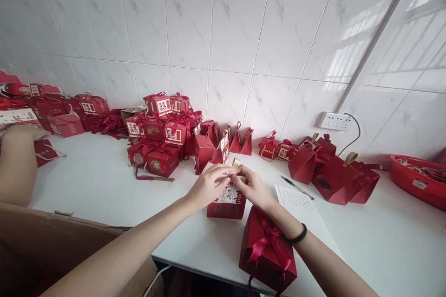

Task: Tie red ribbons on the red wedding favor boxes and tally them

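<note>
A red gift box [226, 209] with a white printed panel of two figures stands upright near the table's front. At its top, my left hand [212, 181] and my right hand [251, 184] meet with fingertips pinched on a gold ribbon [236, 163], whose loop rises above them. The fingers cover the top edge of the box. Under my right forearm sits a larger dark red box [256, 246] tied with a red satin bow [271, 241]. A black band circles my right wrist.
Stacked red boxes [163, 160] stand left of centre by the wall, more red boxes [334, 176] at right. A pen [297, 187] lies by a written sheet [296, 199]. A red basin [418, 181] is far right. Another person's arm [17, 162] reaches in left, above a cardboard box [52, 241].
</note>
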Action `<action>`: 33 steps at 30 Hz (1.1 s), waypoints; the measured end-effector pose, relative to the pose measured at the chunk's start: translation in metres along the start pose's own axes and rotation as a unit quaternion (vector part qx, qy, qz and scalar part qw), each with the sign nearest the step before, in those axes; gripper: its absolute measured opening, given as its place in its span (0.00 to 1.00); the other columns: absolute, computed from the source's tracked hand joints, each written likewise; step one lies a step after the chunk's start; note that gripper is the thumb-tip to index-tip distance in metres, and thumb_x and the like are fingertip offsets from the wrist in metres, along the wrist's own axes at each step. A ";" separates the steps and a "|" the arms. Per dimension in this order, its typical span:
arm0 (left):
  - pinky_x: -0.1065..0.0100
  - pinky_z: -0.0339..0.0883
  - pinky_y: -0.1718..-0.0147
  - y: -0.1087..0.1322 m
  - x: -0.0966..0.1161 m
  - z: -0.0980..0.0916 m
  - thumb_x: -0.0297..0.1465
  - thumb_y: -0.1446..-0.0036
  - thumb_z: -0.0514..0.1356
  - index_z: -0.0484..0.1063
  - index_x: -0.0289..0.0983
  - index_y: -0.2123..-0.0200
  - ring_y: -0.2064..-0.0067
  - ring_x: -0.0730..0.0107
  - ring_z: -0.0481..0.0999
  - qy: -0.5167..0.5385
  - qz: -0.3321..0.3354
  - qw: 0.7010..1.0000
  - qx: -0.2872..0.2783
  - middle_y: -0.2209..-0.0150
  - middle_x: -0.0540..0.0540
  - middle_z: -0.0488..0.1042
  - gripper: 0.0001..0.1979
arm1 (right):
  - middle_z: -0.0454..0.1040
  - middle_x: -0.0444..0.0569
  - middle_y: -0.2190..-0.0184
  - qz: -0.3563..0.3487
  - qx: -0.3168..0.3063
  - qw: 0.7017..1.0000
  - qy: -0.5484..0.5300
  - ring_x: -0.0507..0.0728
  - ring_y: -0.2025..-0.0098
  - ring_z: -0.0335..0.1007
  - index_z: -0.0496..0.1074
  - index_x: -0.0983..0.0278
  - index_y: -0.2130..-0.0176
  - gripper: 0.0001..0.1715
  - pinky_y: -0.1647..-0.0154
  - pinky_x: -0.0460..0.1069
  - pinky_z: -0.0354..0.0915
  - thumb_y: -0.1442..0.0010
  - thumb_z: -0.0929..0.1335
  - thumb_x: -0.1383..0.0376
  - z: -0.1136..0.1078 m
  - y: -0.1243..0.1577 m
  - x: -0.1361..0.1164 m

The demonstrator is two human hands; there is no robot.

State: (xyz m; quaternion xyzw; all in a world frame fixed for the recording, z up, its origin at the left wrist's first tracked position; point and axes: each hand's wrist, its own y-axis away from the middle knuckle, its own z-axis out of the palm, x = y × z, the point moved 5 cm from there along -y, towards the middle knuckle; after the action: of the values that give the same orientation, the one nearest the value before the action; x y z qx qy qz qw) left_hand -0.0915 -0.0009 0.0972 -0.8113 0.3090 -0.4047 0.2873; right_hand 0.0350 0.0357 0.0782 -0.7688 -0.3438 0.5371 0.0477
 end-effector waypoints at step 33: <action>0.65 0.66 0.49 -0.004 -0.009 0.001 0.19 0.49 0.51 0.67 0.38 0.50 0.48 0.67 0.68 -0.013 -0.045 0.997 -0.055 0.52 0.44 0.67 0.23 | 0.62 0.39 0.77 -0.018 -0.001 1.000 0.023 0.47 0.79 0.52 0.62 0.64 0.70 0.04 0.77 0.43 0.52 0.44 0.61 0.66 -0.002 -0.001 -0.004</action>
State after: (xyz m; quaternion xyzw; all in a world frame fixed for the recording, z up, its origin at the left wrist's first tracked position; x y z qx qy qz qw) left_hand -0.0936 0.0081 0.0952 -0.8441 0.2899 -0.3893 0.2277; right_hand 0.0357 0.0348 0.0827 -0.7746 -0.3568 0.5182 0.0646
